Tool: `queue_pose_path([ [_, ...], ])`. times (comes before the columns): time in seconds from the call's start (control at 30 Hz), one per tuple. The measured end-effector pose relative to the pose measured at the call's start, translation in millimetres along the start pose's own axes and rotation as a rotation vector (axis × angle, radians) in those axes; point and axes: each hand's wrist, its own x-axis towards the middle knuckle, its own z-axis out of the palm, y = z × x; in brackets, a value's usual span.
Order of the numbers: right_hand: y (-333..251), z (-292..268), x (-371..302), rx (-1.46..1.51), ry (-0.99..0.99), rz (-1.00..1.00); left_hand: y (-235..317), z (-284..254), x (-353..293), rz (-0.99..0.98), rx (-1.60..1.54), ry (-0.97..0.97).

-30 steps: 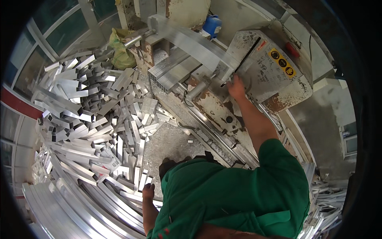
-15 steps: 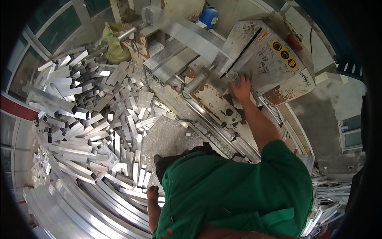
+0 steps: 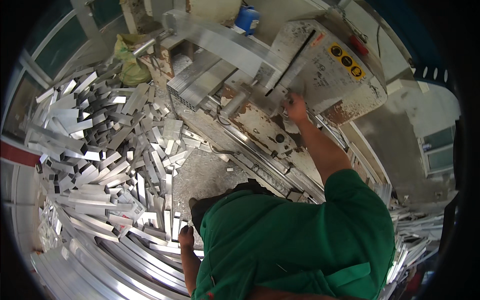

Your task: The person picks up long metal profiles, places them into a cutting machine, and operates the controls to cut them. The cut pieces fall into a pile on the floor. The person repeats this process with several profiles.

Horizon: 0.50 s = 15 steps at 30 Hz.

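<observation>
My right hand point(image 3: 296, 108) reaches forward onto the table of a worn white cut-off saw point(image 3: 330, 75). Its fingers rest at the end of a short aluminium piece point(image 3: 264, 99) beside the blade slot, and the grip is hidden. A long aluminium profile point(image 3: 220, 45) lies across the saw from the upper left. My left hand point(image 3: 186, 236) hangs low by my green shirt with its fingers curled and nothing visible in it, just above cut aluminium lengths point(image 3: 150, 235) on the floor.
A big heap of short cut aluminium offcuts point(image 3: 95, 150) covers the floor on the left. Long profiles point(image 3: 100, 260) lie at the lower left, more profiles point(image 3: 415, 230) at the right. A yellow-green bag point(image 3: 129, 67) and a blue container point(image 3: 247, 19) stand behind the saw.
My right hand stays at the same spot on the saw table. My left hand stays hanging. The view has shifted slightly, so the offcut heap sits lower in the picture.
</observation>
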Motion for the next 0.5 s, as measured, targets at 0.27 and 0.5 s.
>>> queue_pose_path([
  [0.27, -19.4, -81.6, -11.5, 0.024, 0.082, 0.183, -45.5, 9.3, -5.3, 0.227, 0.002, 0.022],
  [0.5, -59.9, -29.0, -59.3, -0.109, -0.036, 0.148, -39.0, 4.8, 1.1, 0.217, 0.016, 0.022],
])
